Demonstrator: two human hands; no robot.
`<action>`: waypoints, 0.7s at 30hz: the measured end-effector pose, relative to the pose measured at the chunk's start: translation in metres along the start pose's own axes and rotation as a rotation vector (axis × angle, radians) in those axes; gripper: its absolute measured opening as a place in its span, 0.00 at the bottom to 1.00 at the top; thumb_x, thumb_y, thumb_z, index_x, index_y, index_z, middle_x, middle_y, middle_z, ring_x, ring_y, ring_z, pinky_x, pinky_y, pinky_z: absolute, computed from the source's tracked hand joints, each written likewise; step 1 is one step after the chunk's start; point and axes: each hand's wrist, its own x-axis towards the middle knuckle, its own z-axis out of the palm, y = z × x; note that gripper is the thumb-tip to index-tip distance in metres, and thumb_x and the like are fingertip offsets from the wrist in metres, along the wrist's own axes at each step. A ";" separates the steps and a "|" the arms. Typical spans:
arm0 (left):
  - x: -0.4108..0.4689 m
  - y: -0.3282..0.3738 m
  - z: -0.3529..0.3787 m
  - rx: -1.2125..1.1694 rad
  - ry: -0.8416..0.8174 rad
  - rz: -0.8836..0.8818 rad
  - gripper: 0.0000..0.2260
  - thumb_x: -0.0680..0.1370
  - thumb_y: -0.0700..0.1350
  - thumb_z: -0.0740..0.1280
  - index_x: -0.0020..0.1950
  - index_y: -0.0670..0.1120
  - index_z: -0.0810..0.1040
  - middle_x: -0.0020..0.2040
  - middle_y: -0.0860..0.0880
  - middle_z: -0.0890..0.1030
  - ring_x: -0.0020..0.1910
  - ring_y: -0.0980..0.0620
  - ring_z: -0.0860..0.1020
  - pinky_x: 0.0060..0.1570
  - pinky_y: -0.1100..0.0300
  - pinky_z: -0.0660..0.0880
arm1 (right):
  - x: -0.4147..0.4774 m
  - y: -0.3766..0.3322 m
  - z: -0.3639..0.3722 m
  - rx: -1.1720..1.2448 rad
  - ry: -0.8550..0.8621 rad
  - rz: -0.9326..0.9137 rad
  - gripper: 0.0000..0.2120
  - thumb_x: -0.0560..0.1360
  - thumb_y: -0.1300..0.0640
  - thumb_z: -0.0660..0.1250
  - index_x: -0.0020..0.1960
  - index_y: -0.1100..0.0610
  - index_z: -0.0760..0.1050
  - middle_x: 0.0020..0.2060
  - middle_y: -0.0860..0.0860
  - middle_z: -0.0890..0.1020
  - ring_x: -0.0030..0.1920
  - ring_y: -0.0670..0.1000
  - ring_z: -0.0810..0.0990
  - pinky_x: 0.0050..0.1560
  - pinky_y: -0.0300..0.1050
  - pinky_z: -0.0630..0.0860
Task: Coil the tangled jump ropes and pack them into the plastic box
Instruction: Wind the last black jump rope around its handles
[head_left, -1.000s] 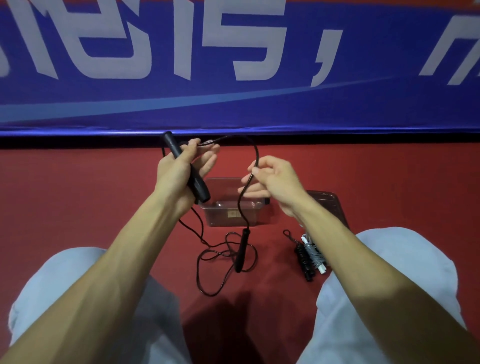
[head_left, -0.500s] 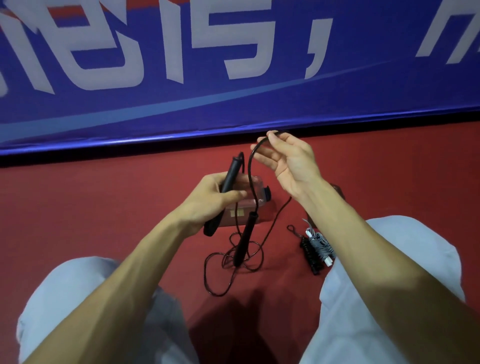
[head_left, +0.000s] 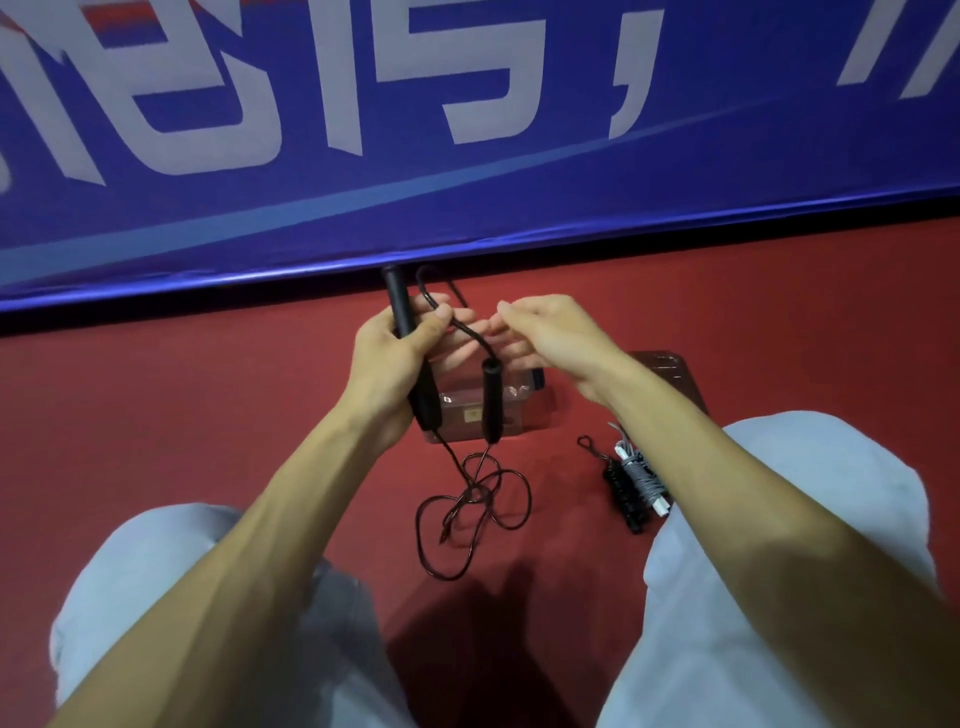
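the left hand (head_left: 392, 358) grips a black handle (head_left: 400, 306) almost upright, fingers curled round it. its thumb presses a bend of the cord (head_left: 470, 335) against the handle. half a second ago that handle leaned over and the bend was up in the right hand, well above the left one. now the right hand (head_left: 556, 338) has come down level with the left and no longer lifts the bend. its fingers lie nearly straight and point at the left hand, with the tips just beside the cord. blur hides whether they touch it. the two hands are close together, fingertips almost meeting.

the second handle (head_left: 491, 402) hangs from the cord below the hands, in front of the clear box (head_left: 519, 415). it has risen: before, it dangled lower, over the tangle. the rest of the cord still lies in loose loops (head_left: 467, 514) on the red floor (head_left: 208, 415), between the person's knees.

the box stands on the floor beyond the loops. it shows more than before, when the left hand covered most of it. its lid (head_left: 670, 374) lies to the right of it, partly behind the right forearm. two coiled ropes (head_left: 631, 483), one black and one grey, lie side by side near the right knee, where they were. a blue banner (head_left: 519, 208) runs along the back.
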 end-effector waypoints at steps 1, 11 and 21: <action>0.001 0.002 -0.002 -0.031 0.023 0.009 0.04 0.81 0.35 0.63 0.49 0.42 0.76 0.42 0.46 0.85 0.49 0.45 0.85 0.43 0.60 0.81 | -0.002 -0.001 0.002 -0.038 -0.052 -0.001 0.16 0.83 0.51 0.57 0.52 0.60 0.80 0.45 0.54 0.85 0.45 0.50 0.85 0.49 0.43 0.81; 0.006 0.009 -0.013 -0.046 0.106 0.072 0.01 0.80 0.36 0.64 0.51 0.39 0.74 0.45 0.42 0.83 0.49 0.45 0.85 0.44 0.59 0.81 | -0.012 -0.002 0.018 -0.070 -0.108 -0.223 0.04 0.76 0.63 0.69 0.47 0.64 0.80 0.34 0.50 0.81 0.29 0.40 0.78 0.27 0.33 0.72; 0.005 -0.005 -0.016 0.290 -0.083 -0.206 0.11 0.82 0.46 0.62 0.55 0.40 0.79 0.42 0.45 0.85 0.37 0.52 0.83 0.34 0.61 0.79 | 0.001 0.001 0.002 0.094 0.181 -0.200 0.01 0.71 0.63 0.74 0.41 0.60 0.83 0.31 0.49 0.82 0.29 0.46 0.76 0.26 0.38 0.69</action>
